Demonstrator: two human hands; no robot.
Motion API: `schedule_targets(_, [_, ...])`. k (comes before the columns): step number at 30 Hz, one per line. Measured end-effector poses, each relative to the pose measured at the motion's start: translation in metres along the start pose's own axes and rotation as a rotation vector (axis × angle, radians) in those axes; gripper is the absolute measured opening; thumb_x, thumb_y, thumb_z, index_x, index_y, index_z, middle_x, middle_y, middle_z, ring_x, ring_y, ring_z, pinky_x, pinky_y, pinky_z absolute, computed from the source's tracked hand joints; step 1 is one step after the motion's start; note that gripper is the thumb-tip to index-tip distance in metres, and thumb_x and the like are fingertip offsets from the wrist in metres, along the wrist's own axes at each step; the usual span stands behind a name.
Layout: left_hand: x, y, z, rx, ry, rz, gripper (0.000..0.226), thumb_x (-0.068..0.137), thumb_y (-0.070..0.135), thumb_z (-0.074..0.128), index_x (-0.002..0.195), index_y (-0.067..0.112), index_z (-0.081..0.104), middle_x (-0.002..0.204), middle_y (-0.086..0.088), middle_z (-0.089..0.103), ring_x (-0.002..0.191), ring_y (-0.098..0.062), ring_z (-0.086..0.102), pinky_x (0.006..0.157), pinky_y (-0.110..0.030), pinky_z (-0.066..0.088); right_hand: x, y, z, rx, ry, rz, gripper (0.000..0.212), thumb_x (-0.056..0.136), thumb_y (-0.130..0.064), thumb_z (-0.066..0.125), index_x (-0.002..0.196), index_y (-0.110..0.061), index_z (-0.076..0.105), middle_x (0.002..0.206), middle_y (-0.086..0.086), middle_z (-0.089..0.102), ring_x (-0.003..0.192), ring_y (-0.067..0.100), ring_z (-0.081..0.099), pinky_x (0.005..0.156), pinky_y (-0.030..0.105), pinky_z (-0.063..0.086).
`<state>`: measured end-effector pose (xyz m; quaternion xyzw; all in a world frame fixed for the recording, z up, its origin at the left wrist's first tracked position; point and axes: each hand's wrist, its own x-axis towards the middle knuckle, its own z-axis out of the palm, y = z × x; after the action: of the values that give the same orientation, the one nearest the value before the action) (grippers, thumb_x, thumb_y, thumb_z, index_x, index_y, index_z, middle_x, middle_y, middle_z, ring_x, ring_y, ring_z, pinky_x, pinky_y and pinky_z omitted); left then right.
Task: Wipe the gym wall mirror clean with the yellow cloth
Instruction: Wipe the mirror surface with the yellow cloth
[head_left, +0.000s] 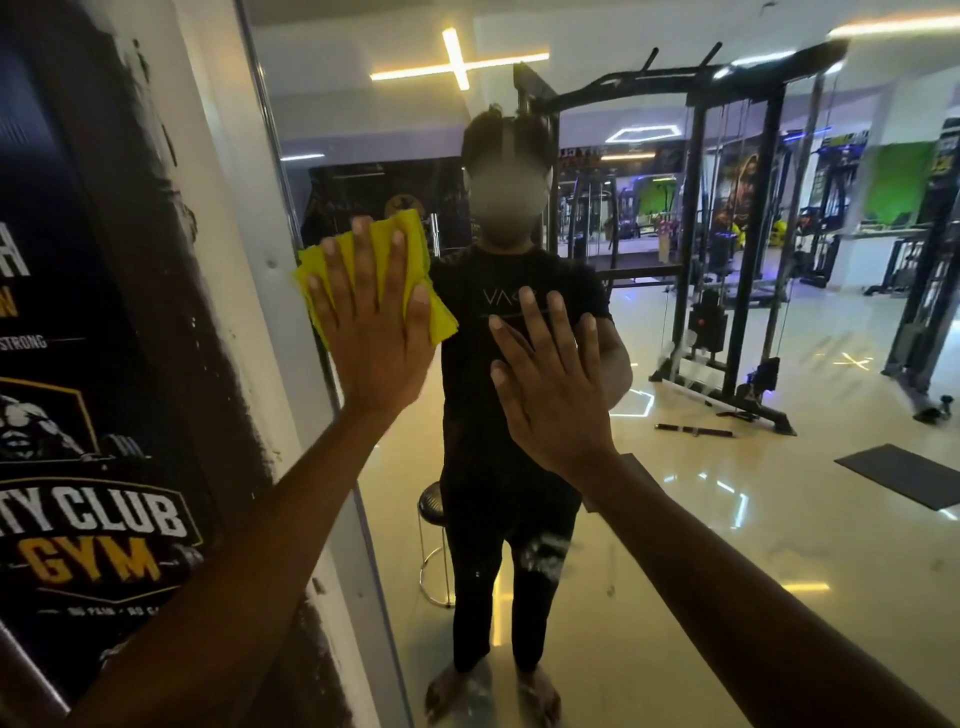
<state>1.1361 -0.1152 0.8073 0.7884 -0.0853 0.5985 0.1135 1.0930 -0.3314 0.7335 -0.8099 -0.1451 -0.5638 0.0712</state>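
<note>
Gym equipment and a glossy floor reflect in the wall mirror (779, 493), beside a black gym poster (93, 415). Left hand (371, 332), fingers straight and spread, presses the yellow cloth (415, 280) flat on the glass near the mirror's left edge. Right hand (550, 384) lies open-palmed against the glass, holding nothing.

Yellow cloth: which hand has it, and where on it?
The left hand presses its open palm on the middle of the yellow cloth against the mirror; nothing is gripped.
</note>
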Motion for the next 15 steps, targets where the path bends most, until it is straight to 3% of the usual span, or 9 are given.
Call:
schedule_targets(1, [-0.012,0.006,0.003,0.000,-0.020,0.030,0.064,0.117,0.047,0.030,0.175,0.022,0.017,0.182,-0.013,0.010,0.167,-0.044,0.008,0.134,-0.063,0.003,0.001,-0.001,-0.001,0.008,0.006,0.004,0.060,0.116,-0.039,0.053,0.172,-0.023,0.040,0.184,0.011,0.018,0.172,0.034,0.008,0.137,0.063,0.007])
schedule_targets(4, [-0.069,0.003,0.005,-0.032,-0.190,0.361,0.063,0.117,0.046,0.031,0.174,0.023,0.020,0.182,-0.012,0.010,0.168,-0.042,0.005,0.131,-0.070,0.009,0.006,-0.005,-0.007,0.042,0.029,0.025,0.058,0.114,-0.038,0.055,0.169,-0.021,0.046,0.183,0.015,0.021,0.172,0.036,0.010,0.135,0.068,0.011])
schedule_targets(6, [-0.061,-0.017,0.003,-0.008,-0.221,0.505,0.064,0.116,0.046,0.035,0.174,0.025,0.019,0.182,-0.010,0.010,0.168,-0.040,0.005,0.131,-0.070,0.010,0.016,-0.006,-0.012,0.045,0.040,0.038,0.058,0.115,-0.040,0.053,0.169,-0.020,0.046,0.183,0.015,0.020,0.172,0.037,0.009,0.134,0.069,0.014])
schedule_targets(8, [-0.018,-0.023,-0.001,0.004,-0.146,0.443,0.065,0.116,0.047,0.036,0.174,0.025,0.017,0.183,-0.010,0.008,0.168,-0.040,0.005,0.133,-0.067,0.005,0.028,-0.003,-0.015,0.020,0.052,0.069,0.059,0.116,-0.042,0.051,0.170,-0.022,0.043,0.184,0.013,0.017,0.172,0.036,0.006,0.134,0.068,0.013])
schedule_targets(11, [0.026,-0.011,-0.005,0.003,-0.019,0.161,0.065,0.117,0.050,0.033,0.175,0.026,0.016,0.183,-0.009,0.007,0.168,-0.040,0.005,0.134,-0.064,0.004,0.041,-0.001,-0.017,-0.030,0.047,0.096,0.063,0.116,-0.046,0.049,0.174,-0.024,0.034,0.185,0.012,0.010,0.172,0.036,0.001,0.134,0.068,0.011])
schedule_targets(12, [0.023,-0.003,-0.004,-0.003,-0.007,0.139,0.065,0.117,0.049,0.033,0.175,0.025,0.016,0.183,-0.009,0.007,0.168,-0.040,0.005,0.134,-0.064,0.003,0.044,0.000,-0.017,-0.033,0.051,0.094,0.064,0.116,-0.046,0.049,0.174,-0.024,0.033,0.185,0.012,0.009,0.172,0.036,0.000,0.134,0.068,0.011])
schedule_targets(15, [-0.021,0.003,0.003,-0.066,-0.121,0.373,0.063,0.117,0.046,0.035,0.174,0.024,0.021,0.182,-0.009,0.010,0.168,-0.042,0.006,0.132,-0.069,0.007,0.052,0.005,-0.017,-0.050,0.046,0.100,0.068,0.116,-0.048,0.049,0.176,-0.025,0.027,0.186,0.012,0.005,0.172,0.036,-0.003,0.135,0.067,0.008])
